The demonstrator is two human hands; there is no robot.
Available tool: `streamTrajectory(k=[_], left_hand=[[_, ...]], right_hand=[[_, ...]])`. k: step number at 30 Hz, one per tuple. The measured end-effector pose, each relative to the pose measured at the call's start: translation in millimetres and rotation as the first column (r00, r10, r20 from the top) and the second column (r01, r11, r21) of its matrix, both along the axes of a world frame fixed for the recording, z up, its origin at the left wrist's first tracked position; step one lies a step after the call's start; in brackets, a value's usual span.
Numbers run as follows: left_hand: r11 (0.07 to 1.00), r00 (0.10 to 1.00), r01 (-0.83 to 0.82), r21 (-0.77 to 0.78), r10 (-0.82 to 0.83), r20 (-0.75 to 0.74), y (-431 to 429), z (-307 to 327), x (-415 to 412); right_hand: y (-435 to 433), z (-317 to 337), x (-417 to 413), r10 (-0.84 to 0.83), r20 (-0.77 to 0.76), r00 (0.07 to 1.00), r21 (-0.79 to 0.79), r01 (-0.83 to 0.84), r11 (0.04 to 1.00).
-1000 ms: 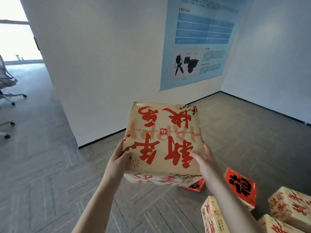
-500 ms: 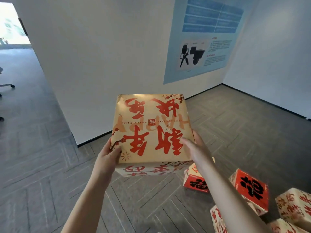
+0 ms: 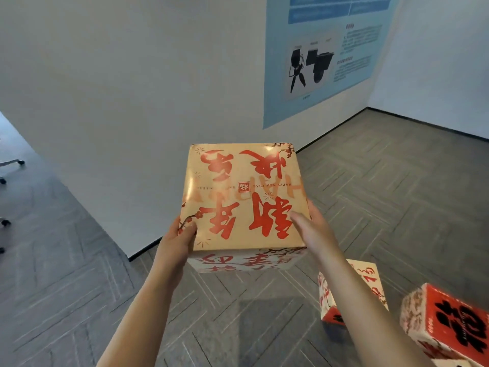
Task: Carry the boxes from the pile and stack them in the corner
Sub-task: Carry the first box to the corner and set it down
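A cream cardboard box (image 3: 243,197) with large red characters is held up in front of me, above the floor. My left hand (image 3: 177,239) grips its near left edge, thumb on top. My right hand (image 3: 312,229) grips the near right edge, thumb laid on the top face. The fingers under the box are hidden. Two more boxes lie on the floor at lower right: a cream one (image 3: 370,279) partly behind my right forearm, and one with a red face and a black character (image 3: 449,321).
A white wall (image 3: 132,88) stands straight ahead, with a blue poster (image 3: 330,49) on it. It meets another white wall at the corner (image 3: 370,102) at upper right. Grey herringbone floor (image 3: 397,194) lies around. Office chair wheels (image 3: 10,165) show at the left edge.
The carried box has come closer to the white wall and the view has shifted right. The floor boxes have slid toward the lower right edge. Both hands keep the same hold.
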State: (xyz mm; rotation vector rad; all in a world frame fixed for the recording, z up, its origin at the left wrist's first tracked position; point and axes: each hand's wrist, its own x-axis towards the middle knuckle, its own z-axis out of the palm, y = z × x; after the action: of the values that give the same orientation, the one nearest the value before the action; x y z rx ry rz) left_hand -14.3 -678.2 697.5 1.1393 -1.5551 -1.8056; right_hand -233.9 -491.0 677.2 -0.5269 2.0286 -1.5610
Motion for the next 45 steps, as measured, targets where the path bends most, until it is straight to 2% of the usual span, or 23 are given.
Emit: streamTrajectory(k=[4, 9, 14, 20, 27, 34, 39, 45], left_hand=[[1.0, 0.999, -0.029, 0.007, 0.029, -0.018, -61, 2, -47], [1.0, 0.998, 0.021, 0.01, -0.02, -0.057, -144, -2, -123], [0.985, 0.983, 0.17, 0.003, -0.17, -0.069, -239, -7, -216], [0.939, 0.939, 0.343, 0.016, -0.344, -0.001, -313, -1, -323], [0.849, 0.849, 0.528, -0.01, -0.527, 0.024, -338, -4, -442], [0.78, 0.782, 0.623, -0.055, -0.621, 0.048, -342, -22, -599], [0.769, 0.778, 0.628, -0.119, -0.625, 0.066, -338, -11, -721], [0.799, 0.803, 0.596, -0.078, -0.596, 0.025, -335, -1, -836]], right_hand=[[-54, 9, -46, 0.027, -0.002, 1.0, 0.023, -0.027, 0.999], [-126, 15, -102, -0.083, 0.031, 0.996, 0.008, 0.083, 0.997], [-198, 17, -162, -0.207, 0.009, 0.978, 0.012, 0.207, 0.978], [-248, 23, -218, -0.379, 0.047, 0.924, -0.006, 0.38, 0.925], [-256, 16, -306, -0.538, 0.078, 0.839, -0.043, 0.542, 0.839], [-246, -10, -437, -0.604, 0.13, 0.786, -0.136, 0.617, 0.775], [-241, -12, -550, -0.591, 0.179, 0.787, -0.184, 0.617, 0.766], [-238, 10, -670, -0.602, 0.075, 0.795, -0.136, 0.607, 0.783]])
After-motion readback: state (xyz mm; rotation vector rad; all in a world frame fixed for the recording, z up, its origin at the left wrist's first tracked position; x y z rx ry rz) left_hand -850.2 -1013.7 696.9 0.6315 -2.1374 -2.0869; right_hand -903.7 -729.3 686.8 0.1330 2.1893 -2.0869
